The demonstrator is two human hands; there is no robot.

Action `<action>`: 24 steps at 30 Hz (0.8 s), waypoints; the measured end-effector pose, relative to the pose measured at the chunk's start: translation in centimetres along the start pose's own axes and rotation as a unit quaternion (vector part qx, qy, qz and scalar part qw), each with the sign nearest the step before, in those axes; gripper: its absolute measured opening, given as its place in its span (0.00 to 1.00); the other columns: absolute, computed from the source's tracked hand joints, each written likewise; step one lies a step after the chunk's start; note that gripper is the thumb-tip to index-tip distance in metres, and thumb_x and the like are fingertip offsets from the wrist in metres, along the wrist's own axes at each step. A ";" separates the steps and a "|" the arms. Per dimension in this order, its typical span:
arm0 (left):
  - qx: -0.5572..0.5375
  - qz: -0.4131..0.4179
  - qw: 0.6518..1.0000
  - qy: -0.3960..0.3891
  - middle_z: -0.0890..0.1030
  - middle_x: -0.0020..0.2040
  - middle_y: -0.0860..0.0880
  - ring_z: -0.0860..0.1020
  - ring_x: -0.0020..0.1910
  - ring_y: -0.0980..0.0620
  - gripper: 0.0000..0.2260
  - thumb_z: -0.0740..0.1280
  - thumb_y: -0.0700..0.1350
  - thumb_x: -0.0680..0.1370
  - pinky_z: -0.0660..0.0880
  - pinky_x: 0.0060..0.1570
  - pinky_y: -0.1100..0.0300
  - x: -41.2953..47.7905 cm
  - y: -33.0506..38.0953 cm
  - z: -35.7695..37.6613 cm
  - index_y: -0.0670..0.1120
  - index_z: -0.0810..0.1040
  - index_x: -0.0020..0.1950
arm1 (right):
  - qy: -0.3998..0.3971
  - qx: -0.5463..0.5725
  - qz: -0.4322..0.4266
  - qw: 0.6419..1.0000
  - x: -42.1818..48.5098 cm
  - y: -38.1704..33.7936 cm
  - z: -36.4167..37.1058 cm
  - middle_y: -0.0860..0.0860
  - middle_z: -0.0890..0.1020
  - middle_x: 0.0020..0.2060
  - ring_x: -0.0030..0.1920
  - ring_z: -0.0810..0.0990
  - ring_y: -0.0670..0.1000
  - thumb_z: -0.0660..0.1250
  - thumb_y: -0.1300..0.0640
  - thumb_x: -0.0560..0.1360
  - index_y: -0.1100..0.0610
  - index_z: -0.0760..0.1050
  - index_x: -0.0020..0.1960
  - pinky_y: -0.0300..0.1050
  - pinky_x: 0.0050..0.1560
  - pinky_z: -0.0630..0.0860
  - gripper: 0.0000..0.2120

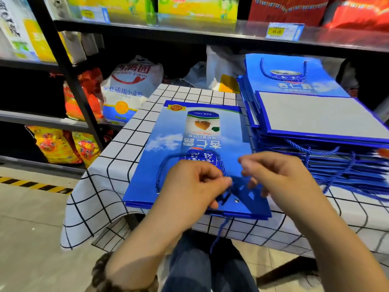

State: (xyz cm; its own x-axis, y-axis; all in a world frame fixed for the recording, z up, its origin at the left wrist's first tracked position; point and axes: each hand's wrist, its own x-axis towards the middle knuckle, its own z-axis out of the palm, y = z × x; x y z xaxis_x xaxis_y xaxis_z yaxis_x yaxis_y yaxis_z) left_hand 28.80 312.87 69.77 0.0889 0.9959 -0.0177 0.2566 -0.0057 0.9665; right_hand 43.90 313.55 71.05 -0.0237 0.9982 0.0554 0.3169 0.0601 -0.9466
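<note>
- shelf (69,66): far left, retail stock. A flour sack (126,89) sits on a lower tier, well apart from the work and not involved.
- cloth (117,148): checked, draped over the table and hanging off the near edge. It gives a flat work surface right at the person's lap.
- bag (189,144): blue paper gift bag, folded flat on the cloth, centre of the table. Its mouth end faces the person and overhangs the near edge slightly. I'd say that keeps the handle holes within easy reach.
- left hand (193,184): over the bag's near end, fingers curled. Thumb and forefinger pinch the cord (220,232) just above the bag, likely to steady it while it's threaded or knotted.
- cord: blue, twisted. The loose end hangs off the table edge toward the lap; another loop lies on the bag face left of the hand.
- eyelet (237,200): metal, near the bag's mouth edge, uncovered between the hands. Probably the target hole.
- right hand (280,175): just right of the left, above the bag, fingers curled in with the thumb close to the fingertips. It's motion-blurred, so I can't tell whether it has the cord.
- stack (315,123): same bags piled flat at the right, beside the bag, cords trailing out the near side. Looks like the done pile, though I can't confirm that.
</note>
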 end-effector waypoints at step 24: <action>0.365 0.232 0.899 -0.066 0.81 0.49 0.56 0.73 0.50 0.59 0.20 0.61 0.59 0.66 0.67 0.49 0.66 -0.1 -3.6 -2.7 0.51 0.80 0.51 | -0.006 -0.122 -0.021 0.992 -0.7 3.2 -0.2 0.36 0.79 0.26 0.30 0.75 0.37 0.71 0.58 0.69 0.49 0.78 0.31 0.27 0.32 0.68 0.09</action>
State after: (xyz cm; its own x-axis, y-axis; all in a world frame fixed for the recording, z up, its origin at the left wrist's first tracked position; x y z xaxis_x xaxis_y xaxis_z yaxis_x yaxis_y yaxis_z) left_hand 25.30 313.01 66.97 0.4512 0.8513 0.2678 0.7209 -0.5246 0.4529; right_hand 45.12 313.00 67.99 -0.0522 0.9948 0.0876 0.5353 0.1019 -0.8385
